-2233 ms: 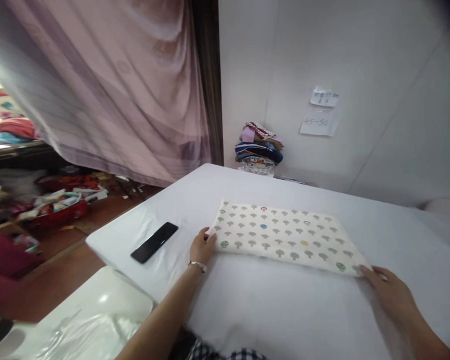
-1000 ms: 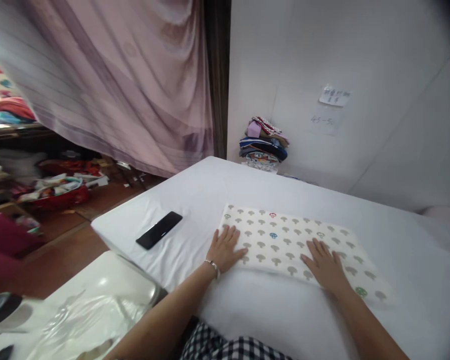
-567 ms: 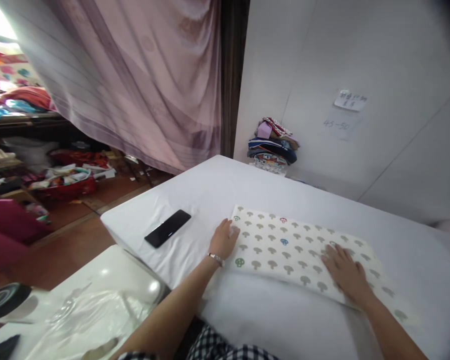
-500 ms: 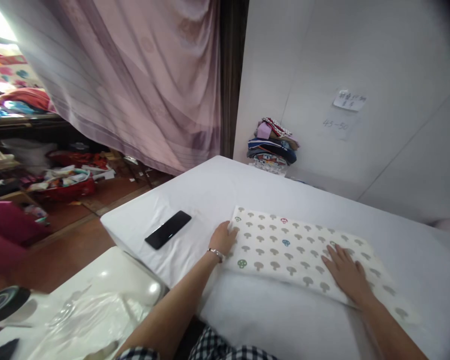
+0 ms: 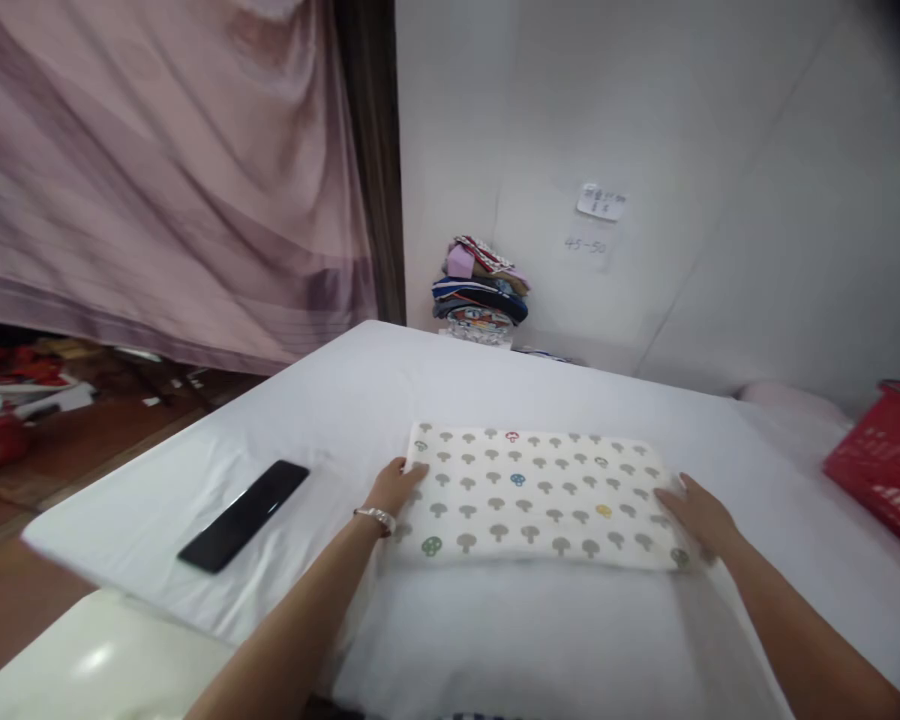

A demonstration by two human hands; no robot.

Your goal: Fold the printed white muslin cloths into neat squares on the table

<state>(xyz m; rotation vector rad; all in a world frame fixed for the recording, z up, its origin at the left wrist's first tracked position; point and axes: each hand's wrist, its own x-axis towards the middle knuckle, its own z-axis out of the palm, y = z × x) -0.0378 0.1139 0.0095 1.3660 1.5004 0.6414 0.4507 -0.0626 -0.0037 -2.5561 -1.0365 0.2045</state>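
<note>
A white folded cloth [image 5: 525, 500] with a print of small grey mushrooms, plus a few coloured ones, lies in front of me on the white-covered table [image 5: 465, 375]. At its left end, my left hand [image 5: 394, 490], with a bracelet on the wrist, is closed on the edge with the thumb on top. My right hand [image 5: 699, 512] is closed on the right end in the same way. The fingers under both ends are mostly hidden. Thin white fabric hangs below the cloth's near edge.
A black phone [image 5: 244, 515] lies on the table to the left. A folded pile of clothes [image 5: 481, 290] stands beyond the far edge by the wall. A red basket [image 5: 885, 460] is at the right, a glossy white surface [image 5: 112, 650] at lower left. A pink curtain [image 5: 172, 180] hangs behind.
My right hand has gone from lying flat on top of the cloth to holding its right end. The cloth's right part is now folded in, making it shorter. My view has turned right.
</note>
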